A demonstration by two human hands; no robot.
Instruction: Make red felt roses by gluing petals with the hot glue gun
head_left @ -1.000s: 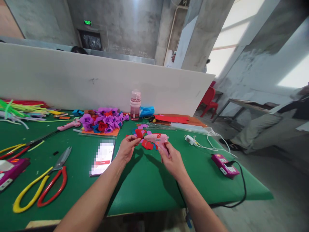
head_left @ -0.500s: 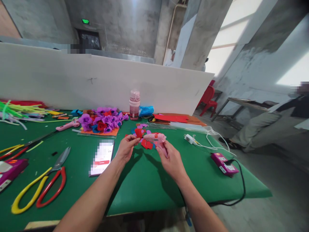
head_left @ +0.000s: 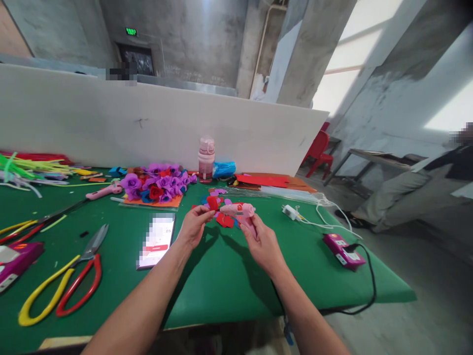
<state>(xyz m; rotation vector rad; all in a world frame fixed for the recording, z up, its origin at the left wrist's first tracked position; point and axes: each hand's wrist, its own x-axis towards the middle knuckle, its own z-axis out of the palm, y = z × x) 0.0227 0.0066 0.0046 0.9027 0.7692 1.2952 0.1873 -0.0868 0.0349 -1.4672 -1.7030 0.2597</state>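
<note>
My left hand (head_left: 193, 226) pinches a small red piece (head_left: 212, 202) between its fingertips. In my right hand (head_left: 260, 240) is a pink glue gun (head_left: 238, 211), held by its handle, with the nozzle pointing left right beside the red piece. Whether the nozzle touches the piece is too small to tell. Below and behind them, loose red, purple and blue pieces (head_left: 225, 220) lie on the green table (head_left: 295, 281). A pile of purple, red and blue flowers (head_left: 158, 183) sits behind my left hand.
A phone (head_left: 156, 240) and yellow-and-red scissors (head_left: 79, 271) lie at the left. Behind stand a pink bottle (head_left: 206, 160) and a white partition (head_left: 148, 123). A purple power strip (head_left: 344, 250) and a white charger (head_left: 291, 212) are at the right. A person (head_left: 417, 187) is farther right.
</note>
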